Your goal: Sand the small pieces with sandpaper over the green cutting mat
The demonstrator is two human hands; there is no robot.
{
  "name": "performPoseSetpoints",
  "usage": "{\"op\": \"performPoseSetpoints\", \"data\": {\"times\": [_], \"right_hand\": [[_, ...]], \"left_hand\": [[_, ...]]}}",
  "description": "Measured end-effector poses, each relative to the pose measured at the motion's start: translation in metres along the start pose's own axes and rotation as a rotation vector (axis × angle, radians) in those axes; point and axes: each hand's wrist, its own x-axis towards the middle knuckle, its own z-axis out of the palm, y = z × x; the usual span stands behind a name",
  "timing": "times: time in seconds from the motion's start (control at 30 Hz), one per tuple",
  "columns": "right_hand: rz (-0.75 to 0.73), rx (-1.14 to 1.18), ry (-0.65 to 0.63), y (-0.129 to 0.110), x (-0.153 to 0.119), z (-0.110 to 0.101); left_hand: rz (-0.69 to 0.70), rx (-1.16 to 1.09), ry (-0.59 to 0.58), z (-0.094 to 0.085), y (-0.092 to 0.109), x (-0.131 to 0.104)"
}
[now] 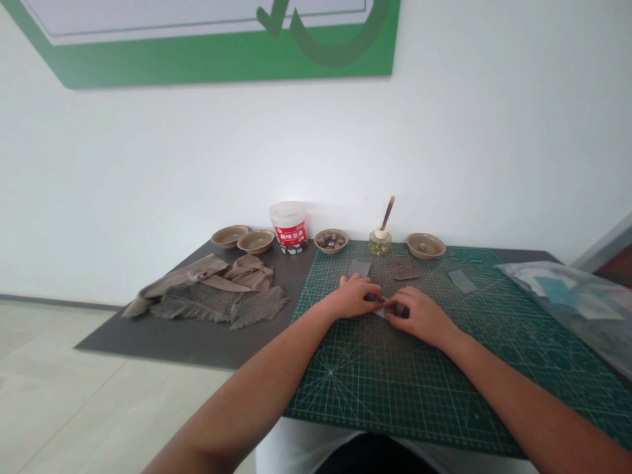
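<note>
Over the green cutting mat (340,395), my left hand (354,296) and my right hand (419,316) meet with bent fingers. Thumbs and fingertips of both pinch a small pale flat piece (379,312), mostly covered by the fingers; its exact kind is unclear. Just beyond my left hand lies a grey rectangular sheet (360,268). A brown square block or pad (403,268) rests behind the gap between my hands. Another grey rectangular sheet (463,282) lies beyond my right hand.
Along the wall stand a bowl of small brown pieces (331,241), a reed diffuser (380,242), another bowl (426,246), a red-labelled tub (289,229) and two bowls (230,236) at left. Crumpled cloths (212,296) lie left; a clear plastic bag (573,303) lies right.
</note>
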Motion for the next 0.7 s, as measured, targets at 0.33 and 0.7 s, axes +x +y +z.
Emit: {"op": "performPoseSetpoints", "data": {"times": [0.33, 0.7], "right_hand": [[0.048, 0.002, 0.023, 0.0010, -0.0011, 0.0004], [-0.063, 0.016, -0.002, -0.0001, -0.0034, 0.0047]], "left_hand": [[0.003, 0.006, -0.003, 0.0009, -0.0010, 0.0010], [0.001, -0.006, 0.026, 0.0039, -0.0024, 0.0012]]}}
